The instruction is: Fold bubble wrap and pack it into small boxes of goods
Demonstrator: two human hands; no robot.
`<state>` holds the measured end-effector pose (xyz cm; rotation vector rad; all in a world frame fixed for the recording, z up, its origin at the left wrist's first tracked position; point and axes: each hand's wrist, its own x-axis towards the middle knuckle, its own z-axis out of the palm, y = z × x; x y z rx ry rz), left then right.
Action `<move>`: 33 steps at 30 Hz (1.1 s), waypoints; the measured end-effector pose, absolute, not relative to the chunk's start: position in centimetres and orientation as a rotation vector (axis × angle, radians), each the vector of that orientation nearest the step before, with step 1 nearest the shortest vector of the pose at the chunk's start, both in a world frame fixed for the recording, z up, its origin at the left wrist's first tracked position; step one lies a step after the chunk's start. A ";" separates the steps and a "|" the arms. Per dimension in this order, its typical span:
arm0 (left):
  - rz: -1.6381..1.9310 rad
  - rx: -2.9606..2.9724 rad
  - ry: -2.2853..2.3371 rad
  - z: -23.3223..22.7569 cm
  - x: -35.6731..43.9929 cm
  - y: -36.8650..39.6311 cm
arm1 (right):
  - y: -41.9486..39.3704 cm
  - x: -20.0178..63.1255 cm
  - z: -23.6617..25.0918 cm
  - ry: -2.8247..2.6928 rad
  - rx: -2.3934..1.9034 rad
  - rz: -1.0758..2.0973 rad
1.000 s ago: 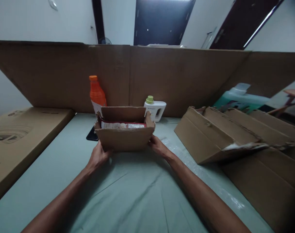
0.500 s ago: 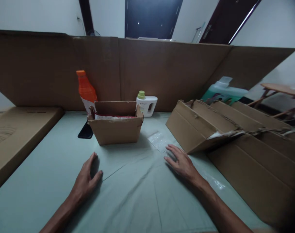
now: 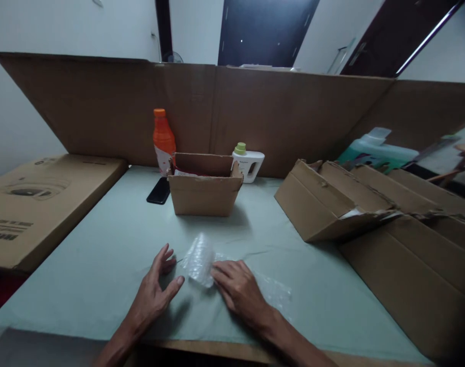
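Note:
A piece of clear bubble wrap (image 3: 200, 260) lies near the front middle of the table, its left part curled up and the rest (image 3: 273, 290) spread flat under and beyond my right wrist. My right hand (image 3: 240, 290) has its fingers bent together over the curled part and grips it at its right side. To the left, my left hand (image 3: 156, 288) is open, thumb and fingers apart, close to the wrap but not touching it. Behind the wrap stands a small open cardboard box (image 3: 205, 196) with something red and white inside.
A phone (image 3: 159, 190) and an orange bottle (image 3: 163, 140) stand left of the small box, a white green-capped bottle (image 3: 250, 163) behind it. Cardboard boxes (image 3: 408, 270) fill the right side, with a teal jug (image 3: 378, 148) behind. A flat carton (image 3: 56, 204) lies left; a cardboard wall (image 3: 274, 107) closes the back.
My right hand has come inward and now holds the bubble wrap, which is curled up. My left hand has moved closer to it and stays open. The view has turned slightly left.

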<state>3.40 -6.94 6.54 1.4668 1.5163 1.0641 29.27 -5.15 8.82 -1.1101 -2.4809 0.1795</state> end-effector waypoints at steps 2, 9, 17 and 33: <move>1.057 1.434 1.569 6.5 3.4 -6.5 | -4.9 27.1 9.1 -2.574 -1.047 0.220; 0.945 1.713 1.687 6.0 2.3 -2.3 | -2.8 30.2 10.1 -2.570 -1.083 0.306; 0.856 1.978 1.563 6.9 5.4 -2.5 | -2.1 35.3 7.7 -2.398 -1.420 0.063; 1.024 1.729 1.689 11.6 0.9 6.4 | 12.4 34.0 8.6 -1.879 -1.467 0.589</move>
